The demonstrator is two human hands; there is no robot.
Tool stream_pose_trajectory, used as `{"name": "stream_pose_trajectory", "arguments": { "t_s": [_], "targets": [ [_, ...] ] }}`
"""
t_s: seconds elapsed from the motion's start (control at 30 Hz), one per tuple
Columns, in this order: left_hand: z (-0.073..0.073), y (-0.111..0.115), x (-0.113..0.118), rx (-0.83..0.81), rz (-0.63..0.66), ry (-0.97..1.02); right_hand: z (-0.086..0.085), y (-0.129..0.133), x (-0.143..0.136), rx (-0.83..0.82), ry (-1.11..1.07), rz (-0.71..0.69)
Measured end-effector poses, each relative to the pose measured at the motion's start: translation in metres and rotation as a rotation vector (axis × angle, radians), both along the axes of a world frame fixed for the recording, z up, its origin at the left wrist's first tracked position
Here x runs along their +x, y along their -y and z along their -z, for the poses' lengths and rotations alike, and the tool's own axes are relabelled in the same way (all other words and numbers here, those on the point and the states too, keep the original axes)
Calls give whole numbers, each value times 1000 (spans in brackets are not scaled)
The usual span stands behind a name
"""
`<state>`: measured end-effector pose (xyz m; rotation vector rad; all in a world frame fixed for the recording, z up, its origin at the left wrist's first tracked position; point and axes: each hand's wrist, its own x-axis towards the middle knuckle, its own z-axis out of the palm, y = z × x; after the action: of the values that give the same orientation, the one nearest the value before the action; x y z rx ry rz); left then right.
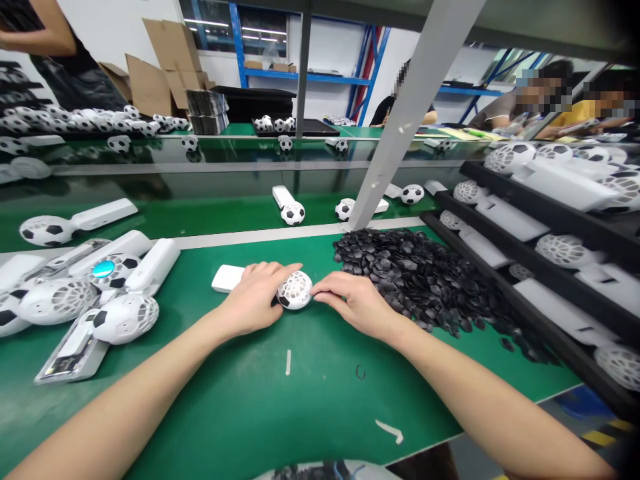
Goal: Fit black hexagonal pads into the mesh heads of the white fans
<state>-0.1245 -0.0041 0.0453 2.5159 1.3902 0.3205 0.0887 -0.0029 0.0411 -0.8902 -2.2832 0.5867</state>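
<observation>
A white handheld fan (295, 291) with a round football-patterned head and a slatted grille lies on the green bench. My left hand (254, 295) is wrapped over its neck, and the white handle shows to the left of the fingers. At the right edge of the fan head, my right hand (353, 300) has thumb and forefinger pinched together, touching or nearly touching the rim. Whatever the pinch holds, if anything, is too small to make out. Just beyond my right hand lies a heap of small black plastic pieces (410, 273).
Several football fans (125, 317) are piled at the left, some with opened handles. Stacked black trays (500, 263) of fans stand at the right. A grey post (400, 127) rises behind the heap. More fans (293, 212) lie on the green conveyor. Co-workers sit or stand across the line.
</observation>
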Motion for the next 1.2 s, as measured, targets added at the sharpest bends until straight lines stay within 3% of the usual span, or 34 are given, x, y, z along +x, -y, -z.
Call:
{"name": "stream_pose_trajectory", "arguments": {
  "t_s": [0.17, 0.37, 0.53, 0.77, 0.97, 1.2],
  "targets": [
    [0, 1, 1, -4, -5, 8, -4, 5, 0, -294, -70, 29],
    [1, 1, 0, 0, -3, 21, -9, 4, 2, -151, 50, 73],
    [1, 2, 3, -3, -34, 41, -6, 6, -3, -31, -16, 102],
    [7, 3, 9, 55, -105, 83, 1, 10, -11, -385, -189, 76],
    [7, 3, 9, 72, -109, 102, 8, 1, -16, -373, -188, 85],
    [5, 3, 11, 28, -146, 155, 13, -6, -17, -480, -277, 122]
  ]
}}
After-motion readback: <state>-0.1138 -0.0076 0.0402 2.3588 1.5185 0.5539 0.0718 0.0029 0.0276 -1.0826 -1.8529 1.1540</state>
